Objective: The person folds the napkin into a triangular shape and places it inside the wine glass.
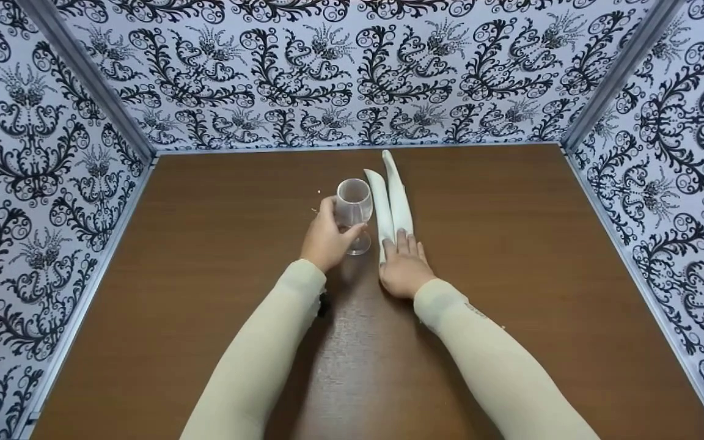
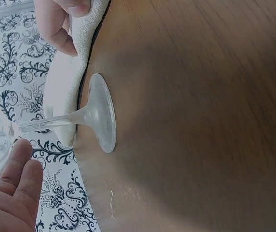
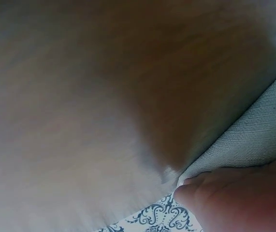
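Note:
My left hand (image 1: pixel 326 235) holds a clear stemmed wine glass (image 1: pixel 354 201) around its bowl, thumb on the near side. The glass stands upright, and in the left wrist view its stem and round foot (image 2: pixel 101 113) show close at the tabletop. Just right of it lies a white woven cloth (image 1: pixel 381 198), rolled or folded into two long strips side by side with pointed far ends. My right hand (image 1: pixel 406 269) rests on the near end of the cloth, its fingers stretched forward over it. The right wrist view shows the cloth's edge (image 3: pixel 249 135) along those fingers.
The brown wooden table (image 1: pixel 205 244) is enclosed by walls with black-and-white scroll patterns (image 1: pixel 303 67) at the back and both sides. Grey metal posts (image 1: pixel 95 79) stand at the back corners. Small pale specks lie left of the glass.

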`<state>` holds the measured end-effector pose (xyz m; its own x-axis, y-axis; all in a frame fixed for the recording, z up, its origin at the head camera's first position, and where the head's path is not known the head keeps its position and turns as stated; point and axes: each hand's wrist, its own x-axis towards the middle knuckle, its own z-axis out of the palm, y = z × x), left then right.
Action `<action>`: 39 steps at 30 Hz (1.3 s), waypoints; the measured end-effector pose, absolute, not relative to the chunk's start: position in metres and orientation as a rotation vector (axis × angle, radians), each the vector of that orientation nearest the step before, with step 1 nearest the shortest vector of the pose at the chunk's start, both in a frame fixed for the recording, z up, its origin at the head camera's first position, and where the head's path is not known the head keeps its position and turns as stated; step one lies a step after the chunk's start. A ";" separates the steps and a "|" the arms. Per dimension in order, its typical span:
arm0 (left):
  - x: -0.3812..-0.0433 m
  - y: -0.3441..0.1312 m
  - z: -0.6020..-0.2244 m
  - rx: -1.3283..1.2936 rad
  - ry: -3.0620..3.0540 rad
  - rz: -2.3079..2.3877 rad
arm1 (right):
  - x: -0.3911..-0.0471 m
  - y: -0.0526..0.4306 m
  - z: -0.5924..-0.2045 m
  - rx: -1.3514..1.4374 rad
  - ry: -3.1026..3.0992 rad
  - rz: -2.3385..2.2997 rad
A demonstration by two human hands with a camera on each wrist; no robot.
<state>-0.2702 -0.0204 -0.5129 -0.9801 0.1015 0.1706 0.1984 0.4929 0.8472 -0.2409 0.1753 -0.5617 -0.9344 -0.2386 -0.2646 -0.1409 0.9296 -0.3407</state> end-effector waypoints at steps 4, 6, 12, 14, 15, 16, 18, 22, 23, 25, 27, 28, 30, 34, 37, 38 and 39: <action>-0.270 -0.021 -0.513 -0.265 -2.633 -1.502 | -0.242 0.175 -0.561 -0.286 2.780 -0.446; -0.271 -0.021 -0.513 -0.261 -2.634 -1.504 | -0.242 0.175 -0.560 -0.293 2.785 -0.433; -0.272 -0.021 -0.515 -0.245 -2.627 -1.533 | -0.242 0.172 -0.555 -0.282 2.775 -0.419; -0.272 -0.021 -0.515 -0.239 -2.622 -1.538 | -0.242 0.171 -0.553 -0.276 2.772 -0.420; -0.272 -0.021 -0.514 -0.239 -2.620 -1.540 | -0.242 0.171 -0.552 -0.276 2.772 -0.415; -0.272 -0.021 -0.514 -0.239 -2.620 -1.540 | -0.242 0.171 -0.552 -0.278 2.773 -0.408; -0.273 -0.021 -0.514 -0.241 -2.622 -1.539 | -0.243 0.170 -0.551 -0.280 2.775 -0.394; -0.273 -0.022 -0.514 -0.241 -2.631 -1.526 | -0.247 0.171 -0.548 -0.293 2.790 -0.361; -0.273 -0.022 -0.514 -0.240 -2.632 -1.526 | -0.248 0.171 -0.546 -0.296 2.797 -0.354; -0.273 -0.023 -0.514 -0.237 -2.633 -1.530 | -0.250 0.170 -0.544 -0.304 2.821 -0.331; -0.273 -0.023 -0.514 -0.237 -2.633 -1.542 | -0.252 0.170 -0.542 -0.312 2.855 -0.293; -0.272 -0.023 -0.514 -0.237 -2.633 -1.549 | -0.253 0.169 -0.540 -0.317 2.878 -0.273; -0.272 -0.023 -0.514 -0.243 -2.634 -1.553 | -0.256 0.169 -0.538 -0.323 2.923 -0.235; -0.271 -0.022 -0.514 -0.250 -2.642 -1.527 | -0.262 0.168 -0.533 -0.315 2.976 -0.222; -0.271 -0.021 -0.513 -0.250 -2.645 -1.510 | -0.265 0.167 -0.529 -0.287 2.988 -0.269; -0.271 -0.021 -0.513 -0.249 -2.644 -1.506 | -0.266 0.167 -0.528 -0.278 2.989 -0.285; -0.271 -0.021 -0.513 -0.248 -2.642 -1.502 | -0.267 0.166 -0.527 -0.271 2.990 -0.296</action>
